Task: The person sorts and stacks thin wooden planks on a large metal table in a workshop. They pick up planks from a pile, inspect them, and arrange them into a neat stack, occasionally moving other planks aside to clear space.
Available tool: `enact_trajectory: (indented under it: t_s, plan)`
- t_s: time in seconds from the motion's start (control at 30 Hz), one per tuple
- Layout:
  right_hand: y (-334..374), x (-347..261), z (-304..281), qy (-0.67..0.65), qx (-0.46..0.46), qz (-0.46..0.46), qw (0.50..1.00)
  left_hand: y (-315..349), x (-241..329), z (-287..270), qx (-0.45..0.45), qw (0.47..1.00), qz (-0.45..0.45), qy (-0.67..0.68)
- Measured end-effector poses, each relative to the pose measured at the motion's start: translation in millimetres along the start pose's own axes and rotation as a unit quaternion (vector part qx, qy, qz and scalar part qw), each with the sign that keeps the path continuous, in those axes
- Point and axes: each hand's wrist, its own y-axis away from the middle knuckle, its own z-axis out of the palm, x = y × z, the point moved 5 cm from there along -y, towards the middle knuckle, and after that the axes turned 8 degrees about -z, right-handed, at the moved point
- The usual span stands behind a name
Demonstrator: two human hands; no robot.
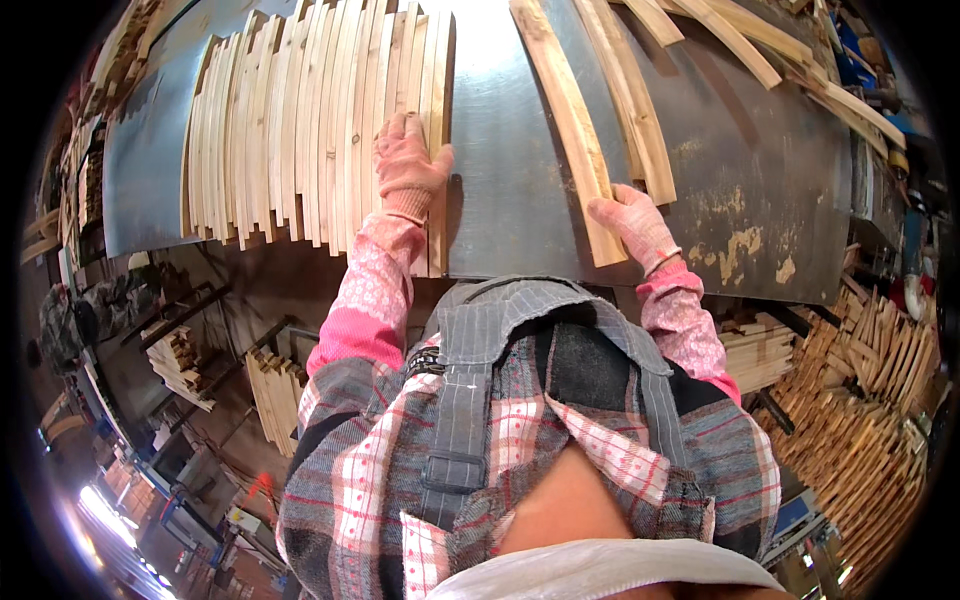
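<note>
Currently, your left hand (408,165), in a pinkish knit glove, lies palm-down at the right side of a row of pale wooden strips (290,130). Its fingers (402,126) are extended over the strips, not wrapped around one; the thumb points off to the right. Your right hand (637,225), gloved likewise, grips the near end of a single wooden strip (562,110), which runs away from you over the grey metal counter (500,190), well apart from the row. Cannot tell whether that strip is lifted or lying flat. Just to its right, another strip (628,95) runs roughly alongside. More loose strips (735,35) lie at odd angles toward the counter's far right. Brownish patches (740,248) mark the surface at right. Below counter level: a large wood stack (850,460) to your right, a smaller stack (275,395) to your left.
</note>
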Motion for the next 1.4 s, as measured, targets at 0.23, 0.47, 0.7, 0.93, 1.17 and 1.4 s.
enact_trajectory:
  t_s: [0.23,0.47,0.7,0.93,1.17,1.4]
  plan:
    - [11.8,-36.1,10.7,-0.258,-0.058,-0.097,0.960,30.0,70.8,-5.6,-0.159,0.877,-0.060,0.451]
    - [14.5,-92.0,53.0,0.087,-0.041,-0.123,0.988,36.0,132.5,19.1,-0.291,0.876,-0.227,0.311]
    - [-53.7,-55.4,-68.6,0.410,0.225,-0.012,0.884,5.0,8.4,-24.9,-0.230,0.670,-0.189,0.680]
    - [-85.6,-21.1,-47.9,0.354,0.138,0.048,0.924,-26.7,-208.6,-45.3,-0.101,0.855,-0.267,0.433]
    - [-43.9,-30.3,103.3,-0.083,-0.107,-0.049,0.990,-10.9,-260.8,-55.1,-0.027,0.918,-0.269,0.291]
    - [-63.3,-92.4,172.5,0.337,-0.288,-0.052,0.895,-53.1,-45.1,-58.3,0.176,0.981,0.054,0.058]
